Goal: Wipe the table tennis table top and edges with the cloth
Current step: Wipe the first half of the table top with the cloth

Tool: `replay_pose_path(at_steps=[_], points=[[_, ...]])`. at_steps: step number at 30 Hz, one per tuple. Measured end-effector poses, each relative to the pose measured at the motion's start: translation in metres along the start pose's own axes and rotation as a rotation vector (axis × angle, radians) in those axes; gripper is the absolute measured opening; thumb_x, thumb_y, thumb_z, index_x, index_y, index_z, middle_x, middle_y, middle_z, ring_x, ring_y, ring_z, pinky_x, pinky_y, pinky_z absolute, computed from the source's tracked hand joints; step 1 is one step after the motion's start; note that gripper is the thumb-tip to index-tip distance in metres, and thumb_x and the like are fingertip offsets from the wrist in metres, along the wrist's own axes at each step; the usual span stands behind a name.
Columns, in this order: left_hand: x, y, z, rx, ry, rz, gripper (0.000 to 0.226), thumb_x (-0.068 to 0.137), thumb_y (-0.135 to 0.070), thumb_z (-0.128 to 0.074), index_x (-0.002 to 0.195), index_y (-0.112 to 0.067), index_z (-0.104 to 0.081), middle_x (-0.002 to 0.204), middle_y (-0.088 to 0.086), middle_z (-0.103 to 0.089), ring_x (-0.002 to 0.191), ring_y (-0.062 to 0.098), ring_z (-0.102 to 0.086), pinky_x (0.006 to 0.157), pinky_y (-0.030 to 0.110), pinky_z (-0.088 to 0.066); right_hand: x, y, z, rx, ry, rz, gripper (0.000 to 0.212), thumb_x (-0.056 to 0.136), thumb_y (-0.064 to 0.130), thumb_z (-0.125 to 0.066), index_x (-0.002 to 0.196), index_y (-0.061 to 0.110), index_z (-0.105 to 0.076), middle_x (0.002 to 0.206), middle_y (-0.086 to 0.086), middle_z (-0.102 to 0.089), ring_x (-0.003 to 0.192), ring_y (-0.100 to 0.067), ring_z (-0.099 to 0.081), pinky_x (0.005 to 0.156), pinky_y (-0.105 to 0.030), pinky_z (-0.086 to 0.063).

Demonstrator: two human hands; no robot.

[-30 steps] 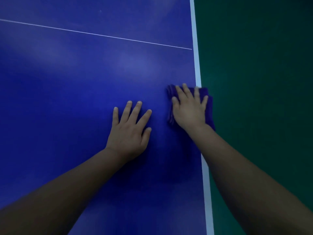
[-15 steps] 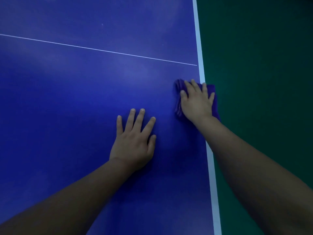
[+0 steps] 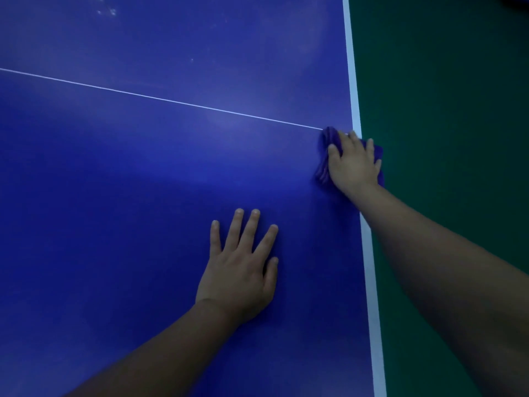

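Worktop: a blue table tennis worktop [image 3: 143, 181] fills the left and centre of the head view, its surface bare around the hands, with faint pale specks near the far left corner of the view.
White edge band: a white edge band [image 3: 372, 296] runs down the worktop's right side, from the top of the view to the bottom.
Centre line: a thin white line [image 3: 160, 98] crosses the worktop from the left and ends at the cloth, just short of the edge band.
Cloth: a bunched purple cloth [image 3: 325, 164] sits at the edge band where the thin line meets it, part on the blue surface, part lapping over the band toward the floor side.
Right hand: the right hand [image 3: 353, 164] presses down on the cloth, fingers spread and nearly straight on top of it, not curled round it.
Left hand: the left hand [image 3: 239, 270] lies flat on the bare blue surface, fingers straight and fanned, well inside the edge band and nearer the viewer than the cloth.
Beyond the edge: dark green floor [image 3: 443, 138] lies right of the edge band.
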State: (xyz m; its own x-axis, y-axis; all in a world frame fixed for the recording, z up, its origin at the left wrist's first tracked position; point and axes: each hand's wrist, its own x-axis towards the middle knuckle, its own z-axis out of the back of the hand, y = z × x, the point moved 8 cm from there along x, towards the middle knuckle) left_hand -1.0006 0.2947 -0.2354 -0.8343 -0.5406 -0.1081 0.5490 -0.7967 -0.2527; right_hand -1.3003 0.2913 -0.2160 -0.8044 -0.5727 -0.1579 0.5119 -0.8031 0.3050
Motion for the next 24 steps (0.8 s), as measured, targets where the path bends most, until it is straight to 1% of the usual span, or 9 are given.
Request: replay_pose_path(at_steps=[2,5,7,9,12,15,18,22,24], points=[[0.0,0.0,0.0,-0.002,0.004,0.004,0.059,0.1,-0.053,-0.019,0.155,-0.032,-0.02,0.166,0.004,-0.008,0.153,0.026,0.008,0.12,0.06,0.003,0.015,0.009,-0.001,-0.022,-0.008,-0.015,0.057,0.104,0.046,-0.027,0.157,0.029,-0.022,0.167,0.006,-0.012,0.153,-0.031,0.001,0.119,-0.064,-0.003],[0.001,0.001,0.0,0.007,0.013,0.01,0.06,0.099,-0.055,-0.016,0.156,-0.034,-0.016,0.167,0.002,-0.003,0.152,0.024,0.013,0.12,0.058,0.009,0.014,0.014,-0.004,-0.105,0.051,0.084,0.06,0.102,0.049,-0.029,0.158,0.031,-0.018,0.167,0.008,-0.009,0.153,-0.03,0.003,0.119,-0.064,-0.002],[0.001,0.003,0.001,0.01,0.019,0.017,0.062,0.098,-0.056,-0.014,0.156,-0.035,-0.015,0.167,0.001,-0.001,0.152,0.023,0.015,0.119,0.056,0.011,-0.003,0.01,-0.008,-0.187,0.13,0.181,0.062,0.1,0.056,-0.029,0.157,0.038,-0.015,0.167,0.011,-0.003,0.153,-0.032,0.009,0.117,-0.066,0.002],[0.001,0.002,0.004,0.011,0.019,0.021,0.064,0.096,-0.057,-0.013,0.156,-0.035,-0.017,0.167,0.001,-0.003,0.152,0.023,0.013,0.12,0.056,0.009,-0.031,-0.005,-0.011,-0.23,0.178,0.208,0.062,0.097,0.064,-0.028,0.155,0.048,-0.011,0.166,0.014,0.005,0.15,-0.038,0.018,0.113,-0.069,0.006],[0.0,-0.002,0.008,0.02,0.013,0.035,0.067,0.094,-0.057,-0.012,0.156,-0.033,-0.023,0.166,0.003,-0.009,0.153,0.025,0.004,0.12,0.057,0.003,-0.083,-0.029,-0.015,-0.166,0.244,0.209,0.061,0.097,0.067,-0.03,0.152,0.053,-0.009,0.165,0.016,0.009,0.148,-0.042,0.02,0.114,-0.07,-0.007],[-0.003,-0.008,0.009,0.067,0.022,0.078,0.061,0.1,-0.051,-0.017,0.156,-0.03,-0.024,0.166,0.005,-0.012,0.153,0.028,-0.002,0.12,0.057,-0.004,-0.137,-0.052,-0.014,-0.135,0.262,0.258,0.062,0.099,0.063,-0.032,0.155,0.048,-0.01,0.166,0.015,0.004,0.15,-0.043,0.009,0.114,-0.061,-0.023],[-0.022,-0.029,0.007,0.088,0.041,0.149,0.057,0.102,-0.046,-0.03,0.156,-0.028,-0.027,0.165,0.007,-0.014,0.152,0.03,-0.005,0.12,0.056,-0.007,-0.188,-0.076,-0.01,-0.066,0.233,0.306,0.057,0.104,0.048,-0.036,0.157,0.035,-0.021,0.166,0.005,-0.007,0.146,-0.043,-0.017,0.118,-0.049,-0.026],[-0.08,-0.105,-0.015,0.113,0.091,0.204,0.056,0.101,-0.046,-0.032,0.154,-0.029,-0.029,0.165,0.008,-0.012,0.152,0.03,-0.005,0.12,0.054,-0.008,-0.245,-0.109,-0.002,-0.088,0.32,0.455,0.054,0.104,0.046,-0.038,0.156,0.034,-0.024,0.166,0.006,-0.007,0.135,-0.039,-0.033,0.106,-0.048,-0.042],[-0.108,-0.157,-0.026,0.09,0.112,0.218,0.057,0.1,-0.045,-0.032,0.153,-0.025,-0.034,0.164,0.01,-0.019,0.152,0.031,-0.012,0.119,0.055,-0.012,-0.268,-0.137,0.009,-0.079,0.386,0.498,0.055,0.104,0.047,-0.039,0.155,0.033,-0.024,0.166,0.007,-0.008,0.133,-0.038,-0.035,0.103,-0.049,-0.044]])
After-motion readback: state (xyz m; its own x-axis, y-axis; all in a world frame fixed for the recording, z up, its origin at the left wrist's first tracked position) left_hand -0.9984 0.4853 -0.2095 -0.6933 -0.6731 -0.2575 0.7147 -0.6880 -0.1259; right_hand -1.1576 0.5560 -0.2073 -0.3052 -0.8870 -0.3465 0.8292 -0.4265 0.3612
